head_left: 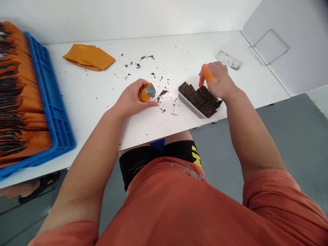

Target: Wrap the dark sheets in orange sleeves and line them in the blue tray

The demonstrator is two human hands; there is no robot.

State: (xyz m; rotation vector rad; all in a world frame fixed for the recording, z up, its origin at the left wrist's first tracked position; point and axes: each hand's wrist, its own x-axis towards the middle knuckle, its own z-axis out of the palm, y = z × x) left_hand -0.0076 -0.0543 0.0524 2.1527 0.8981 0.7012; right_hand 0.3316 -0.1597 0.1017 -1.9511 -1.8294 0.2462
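My left hand [134,97] is curled around a small orange pouch [145,93] with a silvery grey inner face at its mouth, held just above the table. To the right, a white plastic tray [191,104] holds rows of thin, dark brown sheets [198,99] standing on edge. Over the tray's far right side is my right hand [217,79], with orange finger covers [207,73] on bent fingers. The covered fingertips reach down to the sheets. Whatever lies between them is hidden.
Dark flakes [163,92] litter the white table [102,119]. Flat orange pouches [89,56] lie at the back left. A blue crate [48,92] packed with orange pouches stands at far left. A clear bag [229,58] lies back right, near a white panel [294,44].
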